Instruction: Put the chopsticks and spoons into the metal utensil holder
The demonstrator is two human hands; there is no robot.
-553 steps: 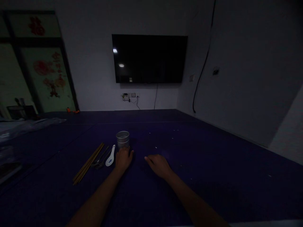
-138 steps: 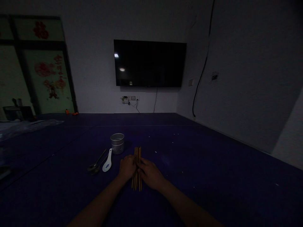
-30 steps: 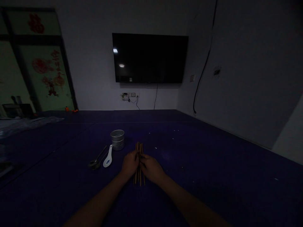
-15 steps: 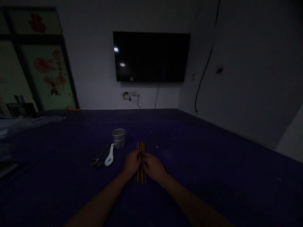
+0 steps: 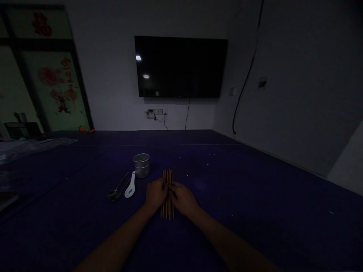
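Note:
Several brown wooden chopsticks (image 5: 169,212) lie side by side on the dark purple surface, pointing away from me. My left hand (image 5: 155,194) is curled over their left side, its fingertips on them. From the right, my right hand (image 5: 183,197) pinches the same chopsticks near their middle, so the two hands almost meet. The fingers hide the central stretch, and in the dim light I cannot tell which chopstick each hand grips. Left of my hands stands a metal cup (image 5: 142,166), with a white ceramic spoon (image 5: 130,190) beside it.
Dark metal spoons (image 5: 115,193) lie left of the ceramic one. Small white scraps (image 5: 187,175) dot the purple surface (image 5: 255,196). Clear plastic sheeting (image 5: 42,147) lies at far left. A television (image 5: 181,68) hangs on the back wall.
My left hand has shifted slightly left, and the chopsticks sit a little more spread. The right hand stays nearly in place. The whole view has moved slightly.

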